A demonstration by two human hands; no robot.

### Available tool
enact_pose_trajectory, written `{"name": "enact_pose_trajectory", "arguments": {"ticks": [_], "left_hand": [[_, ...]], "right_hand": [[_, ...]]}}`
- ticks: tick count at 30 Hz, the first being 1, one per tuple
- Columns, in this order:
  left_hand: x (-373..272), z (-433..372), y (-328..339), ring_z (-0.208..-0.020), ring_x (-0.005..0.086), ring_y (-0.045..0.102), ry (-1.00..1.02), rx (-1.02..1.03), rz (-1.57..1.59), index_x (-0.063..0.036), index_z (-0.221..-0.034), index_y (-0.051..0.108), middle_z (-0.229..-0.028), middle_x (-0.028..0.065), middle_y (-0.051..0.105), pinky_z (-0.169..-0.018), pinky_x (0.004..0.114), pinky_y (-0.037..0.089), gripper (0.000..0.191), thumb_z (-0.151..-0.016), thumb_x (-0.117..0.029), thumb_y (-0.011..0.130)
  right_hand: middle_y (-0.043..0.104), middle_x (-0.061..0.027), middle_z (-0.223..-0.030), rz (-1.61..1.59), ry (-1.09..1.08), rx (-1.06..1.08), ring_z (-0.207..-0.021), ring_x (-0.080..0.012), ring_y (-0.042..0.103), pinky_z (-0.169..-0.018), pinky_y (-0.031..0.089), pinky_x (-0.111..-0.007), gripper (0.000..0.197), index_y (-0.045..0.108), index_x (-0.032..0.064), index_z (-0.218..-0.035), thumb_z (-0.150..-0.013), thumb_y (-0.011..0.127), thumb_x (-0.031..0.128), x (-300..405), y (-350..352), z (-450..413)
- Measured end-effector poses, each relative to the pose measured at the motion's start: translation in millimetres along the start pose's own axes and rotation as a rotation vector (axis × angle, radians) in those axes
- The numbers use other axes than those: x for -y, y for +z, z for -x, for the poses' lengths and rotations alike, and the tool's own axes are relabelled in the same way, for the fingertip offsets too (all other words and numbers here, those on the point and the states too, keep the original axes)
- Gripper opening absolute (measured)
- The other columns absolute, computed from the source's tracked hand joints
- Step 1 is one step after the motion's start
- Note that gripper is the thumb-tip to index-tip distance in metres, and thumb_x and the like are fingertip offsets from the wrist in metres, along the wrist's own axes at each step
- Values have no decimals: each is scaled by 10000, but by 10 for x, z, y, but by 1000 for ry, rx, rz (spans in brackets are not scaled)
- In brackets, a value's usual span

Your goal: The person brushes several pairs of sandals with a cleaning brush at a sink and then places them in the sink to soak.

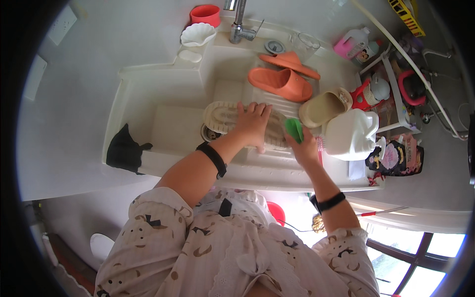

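Note:
A beige slipper [219,116] lies sole up across the laundry sink's ribbed washboard [276,156], its left end over the drain. My left hand [253,124] presses on the middle of the sole with fingers spread. In my right hand [304,146] is a green scrubbing brush [294,130], held at the right end of the sole; its bristles are hidden. A second beige slipper [321,108] stands upright just to the right. Behind it are two orange slippers, one upright [280,83] and one tilted on its side [291,64].
A white jug [349,135] and a pink brush [320,150] are at the right. The faucet [239,31] rises behind the basin, near a red bowl [205,15] and a white shell-shaped dish [198,34]. A black cloth [125,152] hangs over the left rim.

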State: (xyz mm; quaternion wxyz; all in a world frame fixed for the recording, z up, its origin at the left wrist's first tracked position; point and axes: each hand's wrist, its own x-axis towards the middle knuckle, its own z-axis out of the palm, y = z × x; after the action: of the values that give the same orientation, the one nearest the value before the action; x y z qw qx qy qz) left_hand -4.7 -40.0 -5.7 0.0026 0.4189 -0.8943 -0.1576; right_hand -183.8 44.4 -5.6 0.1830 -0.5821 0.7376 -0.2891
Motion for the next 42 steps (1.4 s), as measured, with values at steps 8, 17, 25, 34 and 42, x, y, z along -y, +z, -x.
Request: {"name": "enact_pose_trajectory", "arguments": {"ticks": [8,17,25,34,42], "left_hand": [[-146,-52,-22,-1301,286,311,30,13,-1,-82,-1421,260,-1380,93,365,-1018,647,206,1259,-379,-372,904],[-82,-27,-59,-1297,293,310,8,74,-10,-93,-1417,252,-1379,100,362,-1018,638,211,1261,-376,-369,907],[-50,-3,-26,-1291,293,318,-21,46,-16,-92,-1413,270,-1361,98,376,-1021,648,202,1253,-366,-351,908],[-74,-48,-36,-1291,295,322,14,30,19,-93,-1415,289,-1364,93,383,-1019,662,197,1241,-368,-358,901],[-112,-14,-49,-1296,292,324,6,12,11,-76,-1416,297,-1381,98,379,-1044,648,184,1235,-373,-356,895]], "right_hand": [[656,-261,-937,53,224,-153,-905,-423,632,-785,498,-431,491,610,-17,-1052,-768,716,369,-227,89,-430],[650,-270,-931,71,116,-142,-879,-430,636,-764,508,-451,533,573,-9,-1091,-780,708,401,-194,108,-119],[641,-270,-976,181,-19,-84,-873,-429,638,-735,515,-489,583,548,0,-1110,-754,722,428,-61,125,260],[656,-224,-937,259,14,-96,-863,-416,642,-711,528,-472,499,557,28,-1099,-738,757,308,29,132,-172],[663,-213,-930,315,45,-58,-848,-410,642,-721,524,-479,457,558,41,-1036,-752,737,350,157,151,-331]]}}
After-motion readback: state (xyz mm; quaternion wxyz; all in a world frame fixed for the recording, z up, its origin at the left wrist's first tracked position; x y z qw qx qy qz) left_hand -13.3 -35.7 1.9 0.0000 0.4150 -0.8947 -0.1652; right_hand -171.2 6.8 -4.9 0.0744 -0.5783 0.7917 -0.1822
